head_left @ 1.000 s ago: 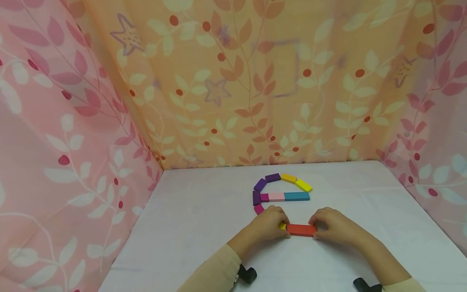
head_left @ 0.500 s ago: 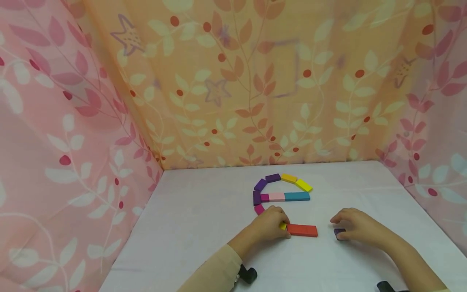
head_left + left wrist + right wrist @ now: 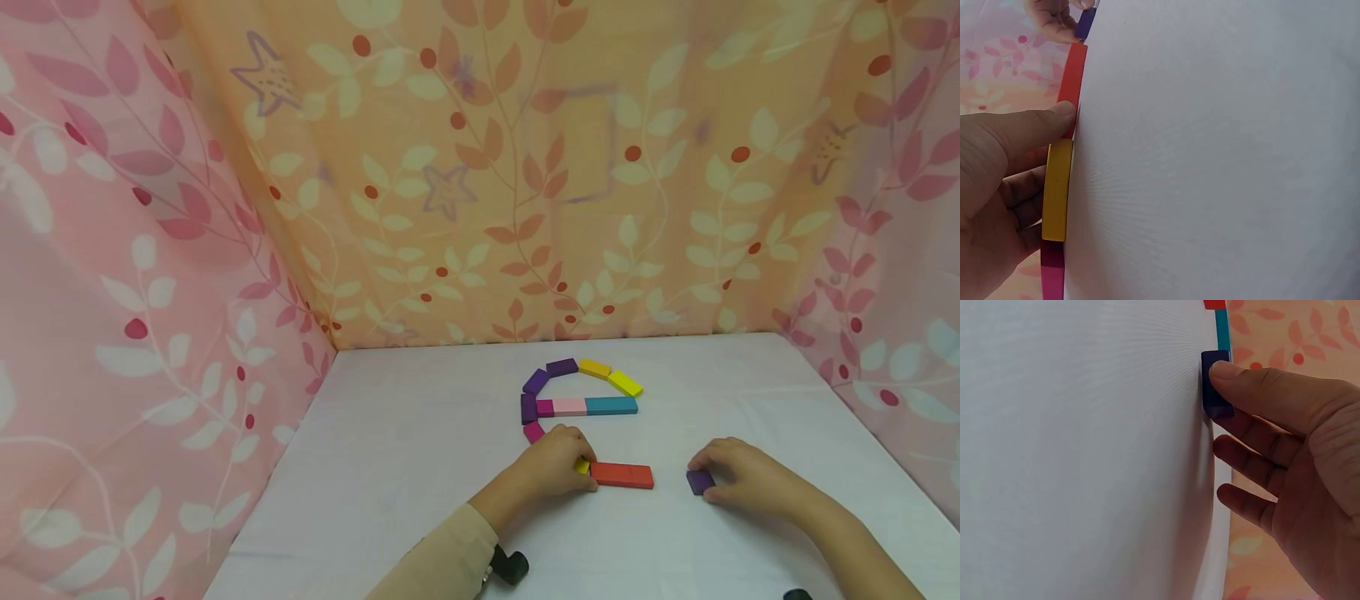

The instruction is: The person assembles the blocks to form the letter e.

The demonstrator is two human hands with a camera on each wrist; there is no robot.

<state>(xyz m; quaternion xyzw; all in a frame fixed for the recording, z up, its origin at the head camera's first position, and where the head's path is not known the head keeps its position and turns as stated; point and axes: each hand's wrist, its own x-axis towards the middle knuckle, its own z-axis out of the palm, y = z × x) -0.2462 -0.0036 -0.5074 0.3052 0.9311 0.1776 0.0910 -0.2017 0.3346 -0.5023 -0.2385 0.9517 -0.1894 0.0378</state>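
Note:
My left hand (image 3: 553,462) pinches the left end of a long red block (image 3: 624,475) lying on the table, thumb on its near side. A yellow block (image 3: 1057,187) touches that end and is mostly hidden by the hand in the head view. Past it, a magenta block (image 3: 1053,275) continues the row. Off to the right, apart from the red block, my right hand (image 3: 753,482) holds a small purple block (image 3: 699,482) between thumb and fingers. In the right wrist view the thumb (image 3: 1229,370) lies on the purple block's face.
Behind the hands, a curve of purple blocks (image 3: 528,408) and yellow blocks (image 3: 625,383) arches over a straight bar of magenta, pink (image 3: 569,407) and blue (image 3: 611,406) blocks. White cloth covers the table (image 3: 405,417). Patterned curtains (image 3: 525,167) enclose the back and sides.
My right hand has left the red block's right end, moved right and taken hold of the purple block. The left hand has stayed in place.

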